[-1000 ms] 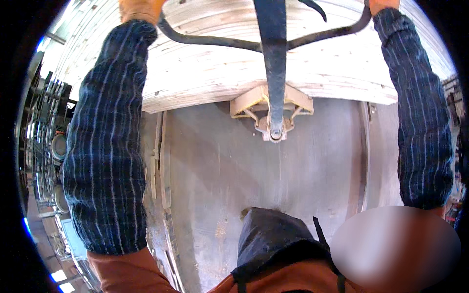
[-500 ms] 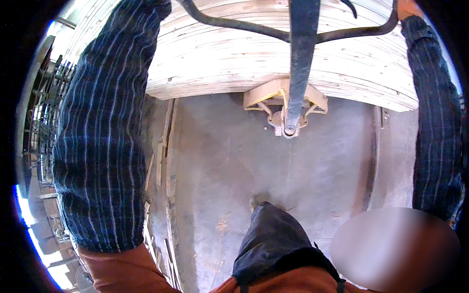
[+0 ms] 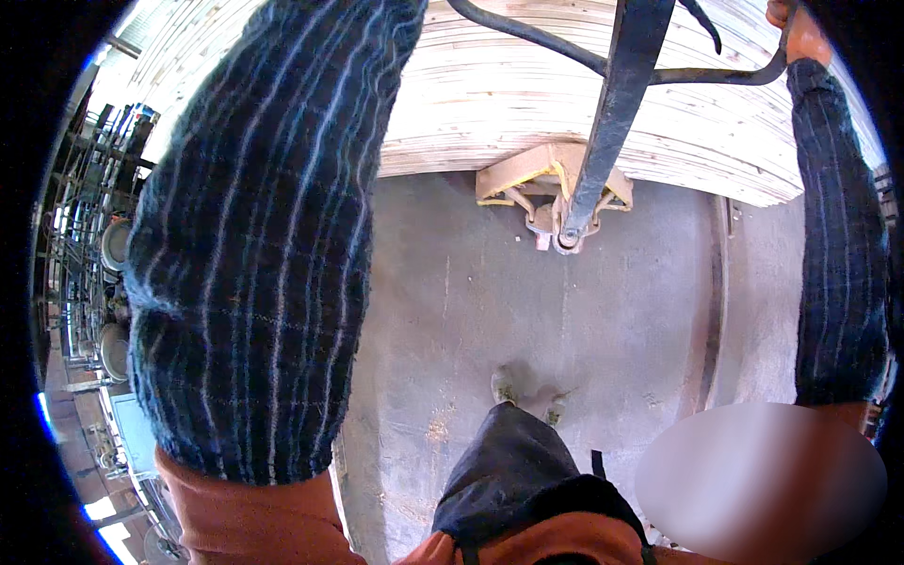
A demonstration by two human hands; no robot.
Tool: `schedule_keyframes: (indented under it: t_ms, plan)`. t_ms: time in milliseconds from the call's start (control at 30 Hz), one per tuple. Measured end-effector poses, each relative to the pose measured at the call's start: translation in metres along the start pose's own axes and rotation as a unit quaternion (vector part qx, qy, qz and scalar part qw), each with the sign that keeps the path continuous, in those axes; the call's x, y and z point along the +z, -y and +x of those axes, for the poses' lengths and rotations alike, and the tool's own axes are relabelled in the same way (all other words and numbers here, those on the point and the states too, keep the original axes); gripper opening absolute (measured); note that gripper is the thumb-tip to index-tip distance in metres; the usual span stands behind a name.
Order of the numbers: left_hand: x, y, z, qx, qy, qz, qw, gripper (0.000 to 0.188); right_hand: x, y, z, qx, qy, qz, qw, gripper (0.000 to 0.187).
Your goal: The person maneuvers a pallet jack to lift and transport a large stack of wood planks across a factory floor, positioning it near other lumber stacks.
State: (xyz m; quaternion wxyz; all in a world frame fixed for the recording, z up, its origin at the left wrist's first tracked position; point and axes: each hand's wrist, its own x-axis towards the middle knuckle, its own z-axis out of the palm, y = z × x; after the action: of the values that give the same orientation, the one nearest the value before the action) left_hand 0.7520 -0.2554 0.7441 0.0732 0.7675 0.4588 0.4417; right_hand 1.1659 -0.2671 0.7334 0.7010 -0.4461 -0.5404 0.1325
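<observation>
My right hand is at the upper right, its fingers closed round the end of the dark curved handlebar of a pallet jack. From that bar a flat dark steel shaft slants down to the jack's worn yellow-tan base. My left arm, in a dark striped sleeve, reaches up past the top edge, so the left hand is out of sight. Beyond the jack lies a wide stack of pale wooden boards. How the jack's forks sit under the stack is hidden.
Grey concrete floor lies between me and the stack, with a dark rail-like strip along the right. My shoes show below a dark apron. Metal racks and machinery line the far left.
The jack's shaft and handlebar have swung to the right at the top, so the shaft leans more. My left arm has moved right and covers more of the boards and floor.
</observation>
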Motion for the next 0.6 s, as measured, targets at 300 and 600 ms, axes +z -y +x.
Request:
schedule_keyframes:
  t_ms: [300, 600]
  plan:
    - [-0.059, -0.096, -0.199, 0.105, -0.211, 0.093, 0.967, 0.034, -0.092, 0.103, -0.164, 0.067, -0.068, 0.112, 0.989, 0.055]
    - [-0.091, -0.270, -0.601, 0.065, -0.193, 0.045, 0.978, 0.024, -0.322, 0.205, -0.523, -0.181, 0.526, -0.155, 0.816, 0.052]
